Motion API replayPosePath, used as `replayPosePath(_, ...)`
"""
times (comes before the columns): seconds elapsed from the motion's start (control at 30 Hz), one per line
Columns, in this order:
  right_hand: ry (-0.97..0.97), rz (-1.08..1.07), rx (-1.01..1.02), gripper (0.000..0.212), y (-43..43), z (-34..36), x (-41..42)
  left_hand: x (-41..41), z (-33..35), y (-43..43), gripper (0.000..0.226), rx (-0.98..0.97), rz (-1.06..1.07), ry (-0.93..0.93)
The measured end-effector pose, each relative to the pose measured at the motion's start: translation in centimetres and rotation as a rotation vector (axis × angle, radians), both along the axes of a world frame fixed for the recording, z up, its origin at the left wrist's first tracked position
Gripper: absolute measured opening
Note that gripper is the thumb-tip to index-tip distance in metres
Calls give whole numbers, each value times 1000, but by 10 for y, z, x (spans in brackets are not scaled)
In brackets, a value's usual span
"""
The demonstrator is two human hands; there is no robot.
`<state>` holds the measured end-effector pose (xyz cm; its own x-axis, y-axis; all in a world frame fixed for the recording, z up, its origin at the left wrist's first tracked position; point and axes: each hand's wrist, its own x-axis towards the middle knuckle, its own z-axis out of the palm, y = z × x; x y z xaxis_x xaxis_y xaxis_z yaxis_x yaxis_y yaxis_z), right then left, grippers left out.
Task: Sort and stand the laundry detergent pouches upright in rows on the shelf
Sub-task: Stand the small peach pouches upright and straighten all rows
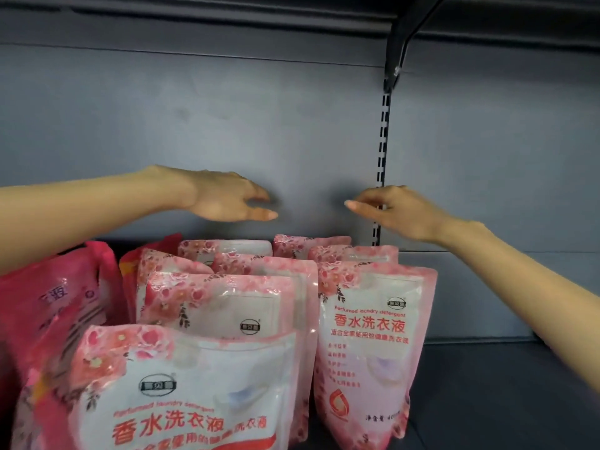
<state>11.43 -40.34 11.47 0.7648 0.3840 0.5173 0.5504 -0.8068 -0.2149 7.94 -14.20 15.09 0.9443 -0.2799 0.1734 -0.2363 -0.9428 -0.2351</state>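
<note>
Shelf [487,384] dark grey, matching back panel [227,125], slotted upright [383,141] at right with a bracket [409,30] up top. Pink-and-white detergent pouches [227,306] stand on the shelf, left and centre, long axis vertical, printed fronts facing the camera, packed in roughly two columns running back toward the panel. Front-left pouch [185,391] nearest and slightly blurred; front-right pouch [370,352] upright, leaning a touch left at the base. Darker red pouches [55,313] at far left, slumped and tilted, text mostly unreadable. Both forearms reach in from the frame edges and converge above the rear pouches, in front of the back panel. Left hand [227,196] palm down, fingers loosely spread and pointing right, holding nothing. Right hand [399,209] palm down, fingers lightly curled and pointing left, also holding nothing. Fingertips near each other but apart; neither hand touches a pouch. Front-right pouch label reads "Perfumed laundry detergent", then large red "香水洗衣液"; smaller lines below too fine to read. Small dark logo badge on each front, illegible.
</note>
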Motion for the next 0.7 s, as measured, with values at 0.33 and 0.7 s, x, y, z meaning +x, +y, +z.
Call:
replayPosePath(0.33, 186, 256, 97, 22, -8, -9, 63, 52, -17, -31, 40, -86, -92, 69)
replayPosePath(0.7, 408, 417, 65, 21, 3, -24, 88, 78, -40, -34, 15, -159, -109, 35)
